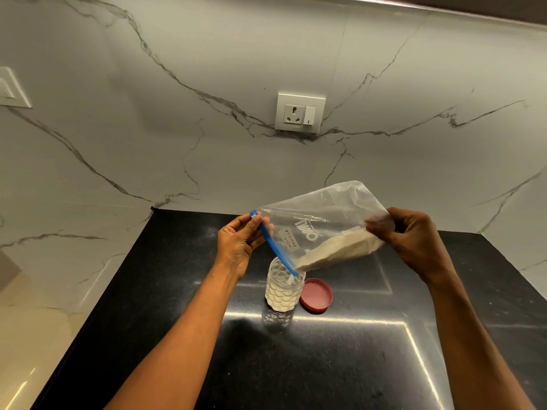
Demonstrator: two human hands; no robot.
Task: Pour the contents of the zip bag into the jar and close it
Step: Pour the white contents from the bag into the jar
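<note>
A clear zip bag point(319, 229) with a blue zip strip and a "milk powder" label is tilted over a clear textured plastic jar point(284, 291). Its lower open corner sits at the jar's mouth, and white powder lies along the bag's lower edge and runs into the jar. The jar stands upright on the black counter, partly filled with white powder. My left hand point(239, 245) grips the bag's zip end. My right hand point(414, 241) pinches the bag's raised bottom end. A red lid point(316, 295) lies flat on the counter, just right of the jar.
The black stone counter point(355, 350) meets a white marbled wall point(177, 128) close behind. A wall socket with a switch point(299, 113) is above the jar. The counter's left edge drops to a light floor.
</note>
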